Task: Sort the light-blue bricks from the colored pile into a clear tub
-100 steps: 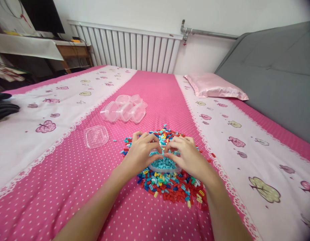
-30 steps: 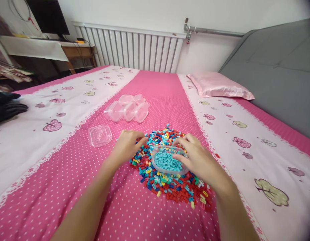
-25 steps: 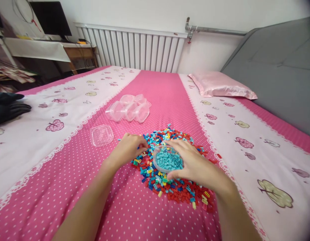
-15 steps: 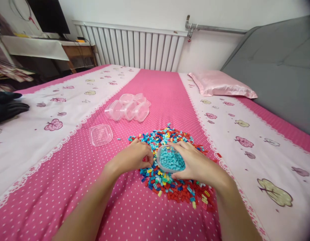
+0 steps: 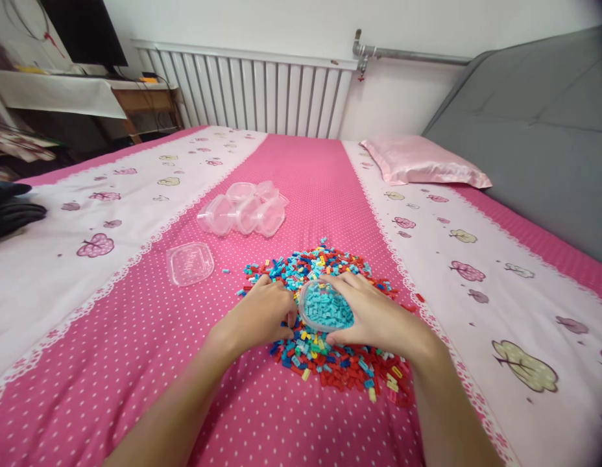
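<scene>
A spread-out heap of small toy building bricks (image 5: 347,373), red, blue, turquoise and yellow, lies on the pink dotted bedcover. Over its middle is a clear plastic container (image 5: 325,328) holding many turquoise bricks (image 5: 330,306). My right hand (image 5: 366,308) grips this container from the right, thumb near and fingers on the far side. At the heap's left side, my left hand (image 5: 264,308) is bent down among the bricks, its fingers curled together. Whatever its fingertips may hold is hidden.
Left of the heap lies a clear lid (image 5: 190,264). Behind it several clear containers (image 5: 245,211) stand grouped together. A pink pillow (image 5: 422,161) rests by the grey headboard (image 5: 534,136). Something black (image 5: 12,211) lies at the left edge. A white radiator (image 5: 252,87) lines the wall.
The whole view has shifted slightly, so things appear a little farther left. My left hand has moved slightly over the heap's left side; my right hand keeps hold of the container.
</scene>
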A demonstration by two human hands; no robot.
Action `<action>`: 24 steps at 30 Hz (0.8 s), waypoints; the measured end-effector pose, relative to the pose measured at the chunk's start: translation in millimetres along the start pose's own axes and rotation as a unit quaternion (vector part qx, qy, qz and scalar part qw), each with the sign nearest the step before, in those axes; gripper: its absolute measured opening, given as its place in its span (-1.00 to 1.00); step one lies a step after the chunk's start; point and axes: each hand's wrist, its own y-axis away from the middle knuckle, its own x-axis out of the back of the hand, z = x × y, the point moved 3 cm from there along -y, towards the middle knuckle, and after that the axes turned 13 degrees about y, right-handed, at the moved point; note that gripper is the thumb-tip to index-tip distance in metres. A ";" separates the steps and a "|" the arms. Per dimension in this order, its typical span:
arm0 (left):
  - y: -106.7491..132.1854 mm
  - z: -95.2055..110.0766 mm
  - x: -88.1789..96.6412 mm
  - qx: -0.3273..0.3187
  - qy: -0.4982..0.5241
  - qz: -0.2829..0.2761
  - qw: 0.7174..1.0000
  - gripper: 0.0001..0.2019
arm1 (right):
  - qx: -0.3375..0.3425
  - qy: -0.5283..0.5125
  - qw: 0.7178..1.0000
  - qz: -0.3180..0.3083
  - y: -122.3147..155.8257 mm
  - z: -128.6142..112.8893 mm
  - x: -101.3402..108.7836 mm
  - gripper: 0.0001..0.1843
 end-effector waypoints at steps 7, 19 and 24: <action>2.2 -5.3 2.6 -0.006 0.004 0.001 1.000 -0.89 | -0.008 0.003 1.000 -0.005 -0.5 0.8 -1.1 -0.05; 0.7 -8.4 -2.0 -0.010 0.002 0.001 1.000 -0.88 | -0.006 0.005 1.000 -0.005 0.0 0.8 -2.4 -0.02; -0.2 -5.9 -2.5 -0.014 -0.004 0.004 1.000 -0.85 | -0.005 0.003 1.000 -0.006 -0.9 0.6 -1.5 -0.05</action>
